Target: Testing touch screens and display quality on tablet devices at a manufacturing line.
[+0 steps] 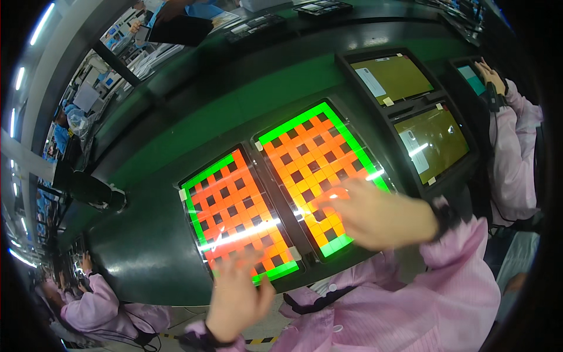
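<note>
**A:** What have I got in the head view?

**B:** I see my left hand (237, 299) coming up from the lower edge, fingers spread wide and flat, fingertips on the near edge of the left flat rectangular touchscreen panel lit with an orange-and-black checker pattern and a green border (234, 214). It grips nothing.

**A:** And my right?

**B:** My right hand (375, 218) lies open, palm down, fingers stretched leftward across the near part of the right touchscreen panel with the same orange checker and green border (314, 170). It is blurred, so I cannot tell which fingers touch the glass. It holds nothing either.

**A:** Where do the two panels sit?

**B:** Side by side, just beside each other, tilted in a dark holder on the dark green workbench (193, 111), straight ahead of me.

**A:** Anything else around?

**B:** Two olive-yellow screens in black frames (431, 138) stand to the right, well apart from my hands. Beyond them a person in a pink smock (516, 158) reaches toward a further screen. Another pink-sleeved person (97, 308) sits at lower left.
</note>
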`<state>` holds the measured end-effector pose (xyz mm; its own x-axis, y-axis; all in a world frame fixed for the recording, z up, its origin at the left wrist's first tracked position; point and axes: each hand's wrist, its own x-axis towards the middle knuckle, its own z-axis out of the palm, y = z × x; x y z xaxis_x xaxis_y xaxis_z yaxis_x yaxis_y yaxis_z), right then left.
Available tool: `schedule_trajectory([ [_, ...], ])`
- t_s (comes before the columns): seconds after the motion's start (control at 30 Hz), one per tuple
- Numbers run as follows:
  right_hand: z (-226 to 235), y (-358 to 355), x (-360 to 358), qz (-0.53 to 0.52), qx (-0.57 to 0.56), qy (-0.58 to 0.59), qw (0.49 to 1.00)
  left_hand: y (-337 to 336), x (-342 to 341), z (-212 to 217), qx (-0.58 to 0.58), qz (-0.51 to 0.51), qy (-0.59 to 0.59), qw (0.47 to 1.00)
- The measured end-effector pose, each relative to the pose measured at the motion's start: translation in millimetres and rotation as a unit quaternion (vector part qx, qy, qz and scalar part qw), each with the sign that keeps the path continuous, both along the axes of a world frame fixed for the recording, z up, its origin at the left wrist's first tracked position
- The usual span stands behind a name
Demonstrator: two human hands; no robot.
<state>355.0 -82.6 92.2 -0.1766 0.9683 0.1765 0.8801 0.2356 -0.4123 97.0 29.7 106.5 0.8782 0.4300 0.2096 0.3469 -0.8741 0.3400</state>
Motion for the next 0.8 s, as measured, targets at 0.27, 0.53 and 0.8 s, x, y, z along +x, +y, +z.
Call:
schedule_trajectory([
  [0.27,-29.4,123.9,37.8,-0.043,0.081,-0.038,0.995,103.9,92.0,-16.8,0.055,0.001,-0.021,0.998],
  [0.53,-15.4,35.7,5.2,0.034,0.080,-0.105,0.991,42.5,44.8,-10.7,-0.009,-0.054,0.105,0.993],
  [0.8,16.6,-31.4,-16.9,0.137,-0.016,-0.037,0.990,-20.6,3.7,5.0,-0.046,-0.116,0.064,0.990],
])
